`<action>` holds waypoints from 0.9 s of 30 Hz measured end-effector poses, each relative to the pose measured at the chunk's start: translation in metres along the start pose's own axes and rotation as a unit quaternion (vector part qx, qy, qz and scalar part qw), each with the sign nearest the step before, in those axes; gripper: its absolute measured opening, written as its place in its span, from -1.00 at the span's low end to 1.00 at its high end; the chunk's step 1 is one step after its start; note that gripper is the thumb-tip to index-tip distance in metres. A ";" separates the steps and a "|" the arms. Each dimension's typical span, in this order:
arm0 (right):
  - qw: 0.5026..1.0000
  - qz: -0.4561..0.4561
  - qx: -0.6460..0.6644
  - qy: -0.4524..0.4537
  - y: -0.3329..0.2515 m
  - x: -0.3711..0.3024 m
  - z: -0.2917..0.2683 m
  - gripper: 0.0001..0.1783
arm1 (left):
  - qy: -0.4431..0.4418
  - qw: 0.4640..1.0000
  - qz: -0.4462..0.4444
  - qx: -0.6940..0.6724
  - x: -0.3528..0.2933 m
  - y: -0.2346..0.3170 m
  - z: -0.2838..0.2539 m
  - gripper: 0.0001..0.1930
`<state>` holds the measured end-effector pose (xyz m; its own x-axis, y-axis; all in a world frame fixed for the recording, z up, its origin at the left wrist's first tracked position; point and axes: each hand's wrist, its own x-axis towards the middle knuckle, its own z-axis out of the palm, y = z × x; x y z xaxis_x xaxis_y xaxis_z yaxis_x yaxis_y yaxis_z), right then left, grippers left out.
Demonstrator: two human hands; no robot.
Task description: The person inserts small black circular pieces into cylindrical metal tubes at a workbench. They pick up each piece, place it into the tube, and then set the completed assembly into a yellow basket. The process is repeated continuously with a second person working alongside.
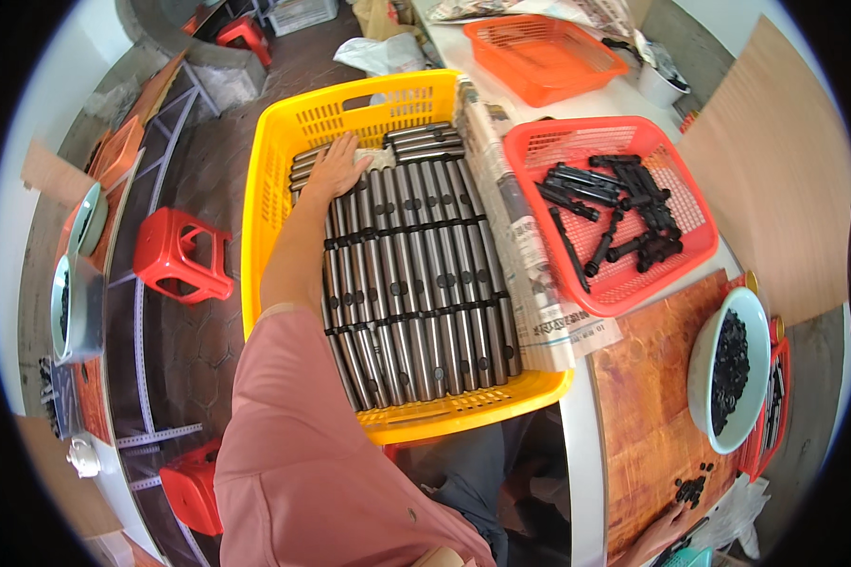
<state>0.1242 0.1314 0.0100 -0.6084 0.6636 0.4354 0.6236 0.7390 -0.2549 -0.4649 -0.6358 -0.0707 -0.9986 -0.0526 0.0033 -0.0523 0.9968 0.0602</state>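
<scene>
My left hand (337, 168) lies with its fingers stretched out over the upper rows of dark metallic tubes (408, 269). A pale crumpled piece (380, 158) is beside its fingertips. The tubes, with dark ends and round dark spots along their sides, lie in several packed rows inside a yellow plastic basket (279, 161). At the lower right, my right hand (662, 531) is partly in view on the brown tabletop (648, 416), its visible fingers extended next to a small heap of black pieces (690, 490). A dark long thing lies close by it, partly cut off.
Right of the basket, newspaper (529, 246) covers the table edge. A red basket (529, 142) holds black tubular parts; behind it stands an orange basket (544, 90). A pale green bowl (702, 378) contains small black pieces. Red stools (175, 255) stand on the floor at left.
</scene>
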 end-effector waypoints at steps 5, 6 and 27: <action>0.995 0.086 0.038 -0.030 0.031 -0.003 0.021 -0.54 | -0.019 0.998 -0.056 0.021 -0.005 0.013 -0.003 -0.18; 0.995 0.092 0.031 -0.025 0.026 -0.004 0.019 -0.54 | -0.016 0.997 -0.068 0.025 -0.009 0.013 -0.002 -0.19; 0.994 0.086 0.071 0.014 0.026 -0.008 0.027 -0.60 | -0.183 0.982 0.044 -0.031 -0.089 0.122 -0.063 -0.13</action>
<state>0.1320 0.1485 -0.0235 -0.4837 0.7799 0.3972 0.6403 0.6247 -0.4470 -0.3817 -0.5128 -0.0003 -0.9356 0.0691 -0.3462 0.0226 0.9904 0.1364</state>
